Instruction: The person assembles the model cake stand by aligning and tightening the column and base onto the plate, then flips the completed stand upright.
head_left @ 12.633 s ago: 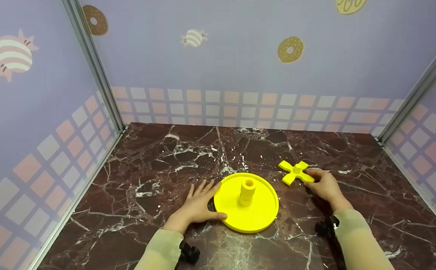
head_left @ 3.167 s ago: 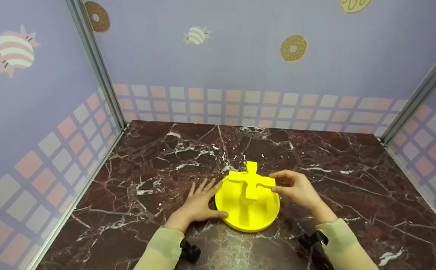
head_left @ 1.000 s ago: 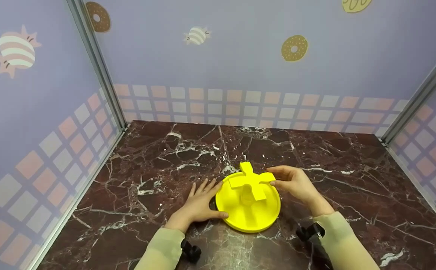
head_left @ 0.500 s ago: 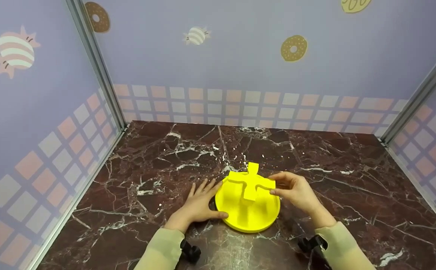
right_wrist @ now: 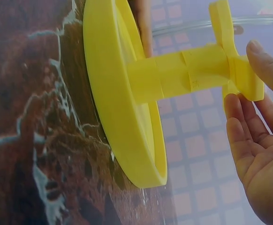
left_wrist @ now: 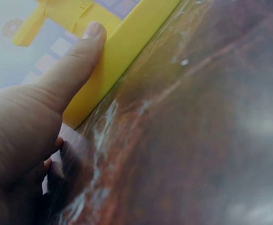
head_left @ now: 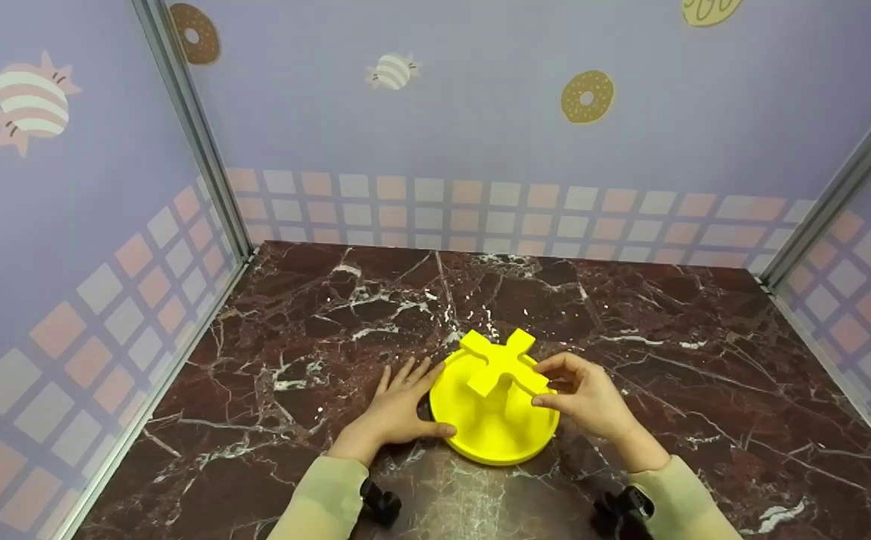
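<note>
A round yellow dish (head_left: 480,442) with a raised rim lies on the table, and a thick yellow post (right_wrist: 169,75) rises from its middle. On top of the post sits a yellow four-armed cross piece (head_left: 499,364). My right hand (head_left: 593,394) pinches one arm of the cross between thumb and fingers. To the left, my left hand (head_left: 394,412) rests beside the dish with fingers spread straight, its thumb (left_wrist: 87,44) against the rim. From the head view the cross hides most of the post; the right wrist view shows it from the side.
A dark red marbled tabletop (head_left: 315,300) lies under everything, with small white specks behind the dish. Lilac wall panels with printed tiles (head_left: 427,199) enclose it at the back and both sides, joined by metal corner posts (head_left: 202,135).
The cross lay on the table at right, was lifted onto the post, and has now turned clockwise over the last second, the right hand moving slightly nearer. The left hand stays put.
</note>
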A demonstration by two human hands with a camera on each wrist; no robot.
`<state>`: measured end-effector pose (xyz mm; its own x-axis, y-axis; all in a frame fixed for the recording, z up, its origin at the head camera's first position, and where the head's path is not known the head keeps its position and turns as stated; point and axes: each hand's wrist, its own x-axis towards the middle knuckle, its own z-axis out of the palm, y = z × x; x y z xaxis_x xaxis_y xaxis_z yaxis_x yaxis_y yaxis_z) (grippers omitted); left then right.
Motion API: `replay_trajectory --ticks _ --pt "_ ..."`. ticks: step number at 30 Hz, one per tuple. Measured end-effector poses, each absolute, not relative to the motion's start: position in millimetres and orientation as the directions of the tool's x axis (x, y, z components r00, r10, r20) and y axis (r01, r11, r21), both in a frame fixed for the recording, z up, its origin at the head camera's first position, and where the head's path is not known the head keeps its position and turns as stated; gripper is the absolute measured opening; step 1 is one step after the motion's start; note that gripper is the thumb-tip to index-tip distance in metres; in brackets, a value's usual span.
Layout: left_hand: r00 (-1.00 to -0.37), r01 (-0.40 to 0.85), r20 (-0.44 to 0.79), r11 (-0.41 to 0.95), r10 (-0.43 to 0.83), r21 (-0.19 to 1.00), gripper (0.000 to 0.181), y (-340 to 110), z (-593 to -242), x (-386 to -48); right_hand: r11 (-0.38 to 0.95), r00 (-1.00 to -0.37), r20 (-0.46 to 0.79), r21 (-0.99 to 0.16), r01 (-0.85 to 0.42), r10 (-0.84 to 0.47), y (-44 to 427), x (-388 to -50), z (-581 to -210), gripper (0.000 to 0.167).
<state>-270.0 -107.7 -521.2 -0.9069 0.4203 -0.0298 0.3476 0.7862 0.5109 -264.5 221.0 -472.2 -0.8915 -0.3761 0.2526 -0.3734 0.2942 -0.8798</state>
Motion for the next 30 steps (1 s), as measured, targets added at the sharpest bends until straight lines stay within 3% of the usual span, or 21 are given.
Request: replay_trajectory --ticks 14,19,25,30 --pt "-0.908 0.342 -0.033 0.783 0.419 0.520 0.112 -108 -522 -270 0.267 -0.875 0.242 -0.888 -0.374 -0.420 220 -263 -467 0.031" --pt "-0.908 0.346 -0.027 0.784 0.419 0.516 0.111 -108 -522 -270 0.231 -0.883 0.296 -0.890 -0.394 -0.364 226 -275 -460 0.025" --pt "-0.909 0.345 -0.026 0.785 0.416 0.514 0.111 -109 -524 -271 0.226 -0.933 0.275 -0.918 -0.327 -0.231 230 -297 -456 0.037" --pt "-0.907 0.352 -0.021 0.784 0.420 0.511 0.112 -108 -523 -271 0.267 -0.936 0.155 -0.932 -0.245 -0.315 232 -312 -458 0.049"
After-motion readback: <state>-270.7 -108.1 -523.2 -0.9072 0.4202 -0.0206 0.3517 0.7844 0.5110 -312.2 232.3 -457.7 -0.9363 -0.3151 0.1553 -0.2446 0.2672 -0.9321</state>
